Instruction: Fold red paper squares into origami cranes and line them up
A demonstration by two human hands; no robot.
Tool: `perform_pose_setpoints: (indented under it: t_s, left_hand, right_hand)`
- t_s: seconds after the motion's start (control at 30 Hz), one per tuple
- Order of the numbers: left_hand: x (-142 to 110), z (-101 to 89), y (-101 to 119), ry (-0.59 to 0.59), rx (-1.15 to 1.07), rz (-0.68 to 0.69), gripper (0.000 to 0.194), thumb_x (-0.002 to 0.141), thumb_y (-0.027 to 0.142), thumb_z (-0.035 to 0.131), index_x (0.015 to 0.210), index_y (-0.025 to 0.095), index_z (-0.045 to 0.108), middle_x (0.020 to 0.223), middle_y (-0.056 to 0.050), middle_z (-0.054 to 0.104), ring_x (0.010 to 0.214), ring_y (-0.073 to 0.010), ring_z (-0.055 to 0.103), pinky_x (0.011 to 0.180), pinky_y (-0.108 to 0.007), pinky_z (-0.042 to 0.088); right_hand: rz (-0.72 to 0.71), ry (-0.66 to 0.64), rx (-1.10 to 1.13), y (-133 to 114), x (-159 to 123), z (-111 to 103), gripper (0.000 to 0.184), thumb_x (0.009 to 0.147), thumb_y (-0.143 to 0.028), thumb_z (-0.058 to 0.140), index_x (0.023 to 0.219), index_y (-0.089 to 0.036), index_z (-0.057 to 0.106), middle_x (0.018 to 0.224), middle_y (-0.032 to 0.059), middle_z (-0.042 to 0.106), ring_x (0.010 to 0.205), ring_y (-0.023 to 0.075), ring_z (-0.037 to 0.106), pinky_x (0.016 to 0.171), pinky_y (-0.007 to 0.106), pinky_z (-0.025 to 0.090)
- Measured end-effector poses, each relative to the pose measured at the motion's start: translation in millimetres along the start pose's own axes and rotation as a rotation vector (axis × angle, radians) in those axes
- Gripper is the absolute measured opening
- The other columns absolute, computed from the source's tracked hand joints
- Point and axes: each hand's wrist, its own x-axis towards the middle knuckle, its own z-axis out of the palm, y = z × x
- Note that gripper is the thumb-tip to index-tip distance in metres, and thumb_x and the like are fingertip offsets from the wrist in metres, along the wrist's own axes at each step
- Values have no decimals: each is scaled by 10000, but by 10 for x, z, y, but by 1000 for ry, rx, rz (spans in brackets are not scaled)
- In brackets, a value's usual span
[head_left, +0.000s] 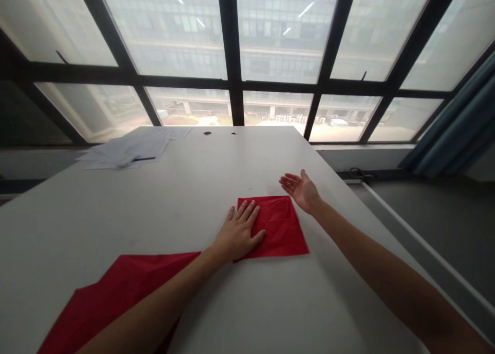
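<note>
A red sheet folded into a rough square [280, 230] lies flat on the white table [216, 173]; whether it is cloth or thin plastic I cannot tell. My left hand [242, 232] rests on its left part, fingers spread and palm down. Just beyond the square's far right corner, my right hand [303, 191] is raised with fingers stretched out and nothing in it. Another red piece [112, 287], larger and creased, spreads at the near left, partly covered by my left forearm.
Loose white papers [135, 145] lie at the far left of the table, with a dark pen [144, 159] on them. Cable holes [208, 133] sit near the far edge. Behind stand large windows [278, 34]; a blue curtain [460, 122] hangs at the right.
</note>
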Motion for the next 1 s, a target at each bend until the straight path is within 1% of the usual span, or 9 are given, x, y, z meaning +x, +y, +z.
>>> perform_pose_setpoints:
  t_s: [0.27, 0.37, 0.47, 0.57, 0.63, 0.73, 0.83, 0.93, 1.0]
  left_hand:
    - [-21, -101, 65, 125, -262, -32, 699, 882, 536, 591, 1473, 187, 461, 1581, -151, 344, 1499, -379, 198, 1201, -612, -14]
    - [22, -237, 195, 260, -701, -57, 471, 918, 413, 577, 1335, 196, 601, 1476, -141, 505, 1418, -330, 393, 1221, -508, 185]
    - [109, -283, 251, 4, -1460, -186, 393, 944, 394, 540, 1257, 173, 627, 1328, -157, 624, 1200, -308, 617, 1098, -492, 424]
    - [205, -226, 91, -220, -1984, -421, 373, 964, 351, 521, 1225, 100, 612, 1341, -203, 604, 1217, -275, 617, 1091, -407, 454]
    - [259, -194, -110, -35, -2110, -578, 303, 978, 303, 490, 1146, 86, 617, 1339, -216, 596, 1199, -276, 631, 1071, -395, 476]
    - [318, -202, -375, 583, -2014, -770, 163, 946, 155, 468, 1011, 101, 608, 1259, -217, 632, 1128, -281, 671, 1028, -427, 509]
    - [331, -232, -440, 865, -1911, -769, 189, 945, 130, 425, 1020, 166, 595, 1308, -121, 610, 1207, -198, 626, 1072, -327, 472]
    - [281, -251, -346, 901, -1890, -596, 242, 915, 139, 471, 1097, 207, 615, 1308, -63, 623, 1232, -170, 608, 1108, -301, 434]
    - [233, -258, -275, 591, -1997, -494, 263, 912, 196, 497, 1142, 173, 623, 1300, -110, 635, 1210, -227, 629, 1111, -375, 443]
  right_hand:
    - [3, 46, 6, 261, 67, 73, 515, 1059, -461, 230, 940, -168, 636, 877, 106, 739, 889, 174, 722, 926, 329, 565]
    - [-11, 14, 1, 272, 58, 60, 505, 1058, -457, 263, 946, -164, 659, 944, 111, 746, 952, 171, 713, 983, 316, 535]
    - [14, -69, -25, 377, -30, 128, 510, 1050, -466, 308, 941, -147, 690, 1010, 129, 745, 1005, 193, 703, 1034, 344, 505]
    - [-27, -106, -73, 471, -90, 187, 528, 1056, -447, 306, 912, -139, 709, 1037, 135, 745, 1041, 192, 693, 1073, 340, 473]
    - [-31, -91, -72, 497, -87, 194, 549, 1057, -448, 297, 882, -138, 715, 1008, 138, 750, 1022, 197, 700, 1076, 354, 473]
    - [-41, -63, -81, 516, -52, 180, 531, 1046, -459, 344, 846, -142, 721, 973, 135, 756, 996, 209, 708, 1071, 375, 484]
    - [-98, -42, -110, 544, -37, 175, 471, 1022, -464, 434, 822, -150, 724, 954, 123, 759, 998, 217, 709, 1070, 383, 489]
    - [-108, -42, -108, 565, -56, 185, 472, 1026, -452, 430, 818, -147, 723, 952, 122, 760, 993, 216, 709, 1066, 386, 495]
    - [-106, -50, -114, 567, -70, 189, 459, 1031, -429, 427, 821, -147, 722, 955, 124, 761, 990, 213, 710, 1066, 387, 497]
